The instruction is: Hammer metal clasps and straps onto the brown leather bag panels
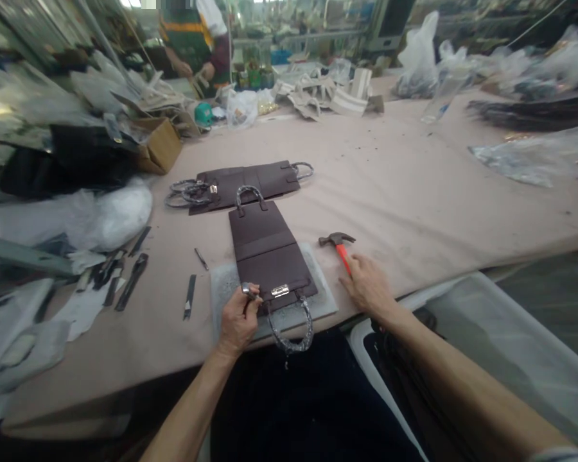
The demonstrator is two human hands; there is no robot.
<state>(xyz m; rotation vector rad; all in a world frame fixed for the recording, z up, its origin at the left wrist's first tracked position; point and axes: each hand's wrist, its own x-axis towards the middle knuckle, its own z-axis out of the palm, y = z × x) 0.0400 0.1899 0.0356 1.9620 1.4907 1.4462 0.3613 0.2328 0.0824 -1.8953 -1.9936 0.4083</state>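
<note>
My left hand [238, 321] is closed in a pinch around a small silver metal tool [246, 289]; its exact kind is hard to make out. It sits over the near left corner of a dark brown leather handbag panel [264, 240], which has a metal clasp [280, 290] and a handle wrapped in plastic at each end. Beneath the panel's near part lies a grey slab [325, 292]. To the right, my right hand [368, 285] grips the red handle of a claw hammer [338, 240], whose head rests at or just above the table.
More brown bag panels [250, 186] lie behind. On the left are several dark strips and tools [132, 282], a cardboard box [161, 144] and plastic bags [120, 212]. A pale cloth covers the table [414, 192]. Another person [192, 51] stands across it.
</note>
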